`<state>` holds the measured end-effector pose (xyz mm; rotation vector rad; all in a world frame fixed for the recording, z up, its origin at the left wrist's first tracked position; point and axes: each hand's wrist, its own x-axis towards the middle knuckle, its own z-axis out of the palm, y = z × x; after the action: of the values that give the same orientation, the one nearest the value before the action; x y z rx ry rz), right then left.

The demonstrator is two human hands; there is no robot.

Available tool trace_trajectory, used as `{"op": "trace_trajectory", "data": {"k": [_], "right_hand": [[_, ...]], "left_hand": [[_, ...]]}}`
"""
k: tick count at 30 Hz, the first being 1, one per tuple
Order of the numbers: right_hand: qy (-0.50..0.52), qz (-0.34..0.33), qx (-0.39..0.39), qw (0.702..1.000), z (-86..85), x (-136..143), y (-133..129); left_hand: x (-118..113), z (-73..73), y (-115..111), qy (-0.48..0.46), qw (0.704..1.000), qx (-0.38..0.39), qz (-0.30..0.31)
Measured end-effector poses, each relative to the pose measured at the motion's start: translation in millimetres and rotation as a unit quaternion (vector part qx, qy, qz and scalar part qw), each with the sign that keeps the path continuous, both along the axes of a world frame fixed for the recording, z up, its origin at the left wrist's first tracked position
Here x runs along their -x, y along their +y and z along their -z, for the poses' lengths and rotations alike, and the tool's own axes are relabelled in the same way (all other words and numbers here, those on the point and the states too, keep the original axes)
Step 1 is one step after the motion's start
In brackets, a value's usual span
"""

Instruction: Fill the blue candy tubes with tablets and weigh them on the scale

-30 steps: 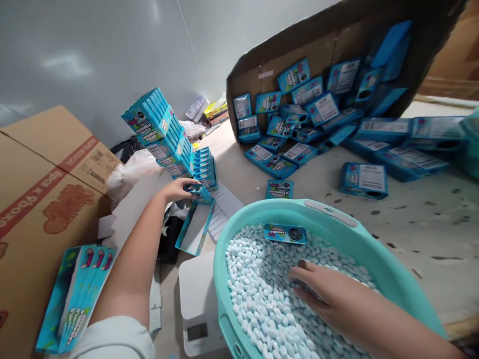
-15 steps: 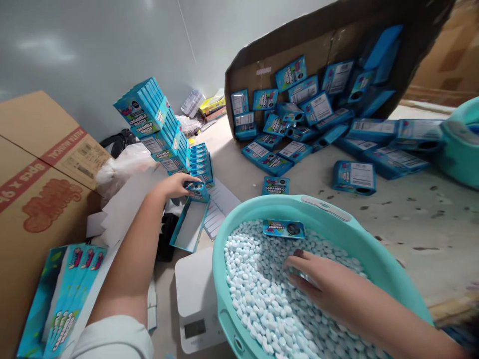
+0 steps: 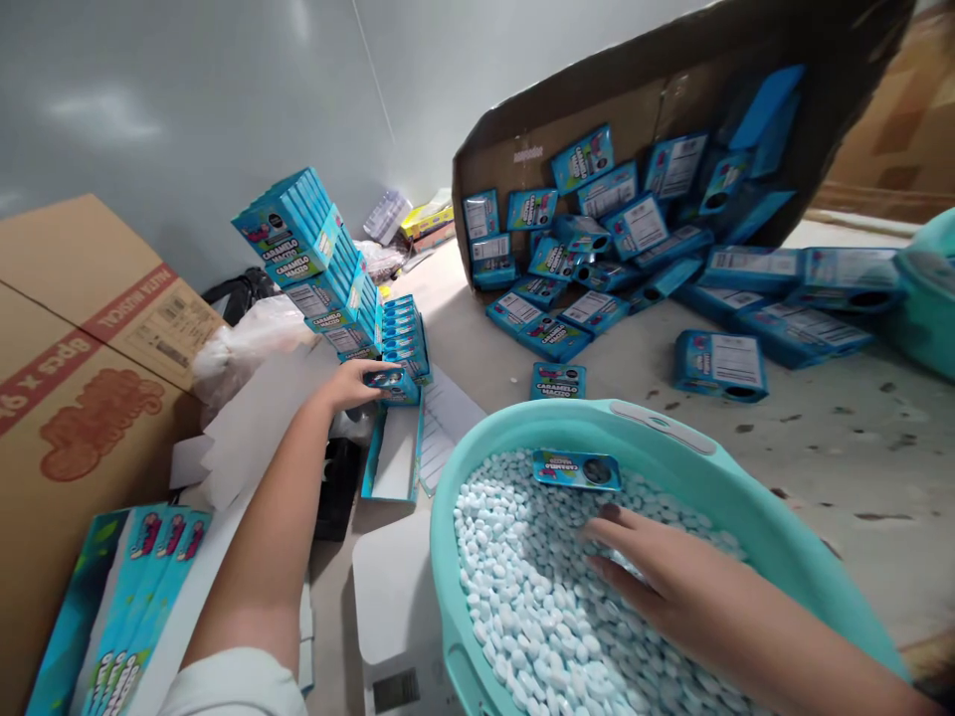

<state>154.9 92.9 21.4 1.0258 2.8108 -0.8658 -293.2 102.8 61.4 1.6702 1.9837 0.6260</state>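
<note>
My left hand [image 3: 356,386] grips a small blue candy box [image 3: 400,385] at the far end of an open blue display tray [image 3: 396,452]. Beside it, small blue boxes stand in a row [image 3: 405,333]. My right hand [image 3: 642,557] is in a turquoise tub [image 3: 448,557], over white candies [image 3: 522,587]; its fingers are apart, with the tips against the candies, and nothing can be seen held in it. A blue candy tin [image 3: 577,470] lies on the candies just beyond the right fingers.
A white scale [image 3: 395,587] stands left of the tub. Stacked blue boxes [image 3: 320,264] rise behind my left hand. An overturned carton [image 3: 522,119] spills blue boxes [image 3: 720,365] at the back right. A large brown carton [image 3: 90,348] stands at the left; another turquoise tub [image 3: 929,298] is at the right.
The whole view has shifted slightly. The open display tray now sits straighter below the box in my left hand. Both hands are otherwise nearly where they were.
</note>
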Motion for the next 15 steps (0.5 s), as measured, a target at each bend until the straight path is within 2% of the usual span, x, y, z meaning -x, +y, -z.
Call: {"op": "trace_trajectory", "data": {"k": [9, 15], "right_hand": [[0.013, -0.001, 0.002, 1.0, 4.2, 0, 2], [0.03, -0.005, 0.009, 0.999, 0.9, 0, 1]], "left_hand": [[-3, 39.2, 7, 0.038, 0.996, -0.017, -0.08], [-17, 41.1, 7, 0.082, 0.994, 0.01, -0.074]]}}
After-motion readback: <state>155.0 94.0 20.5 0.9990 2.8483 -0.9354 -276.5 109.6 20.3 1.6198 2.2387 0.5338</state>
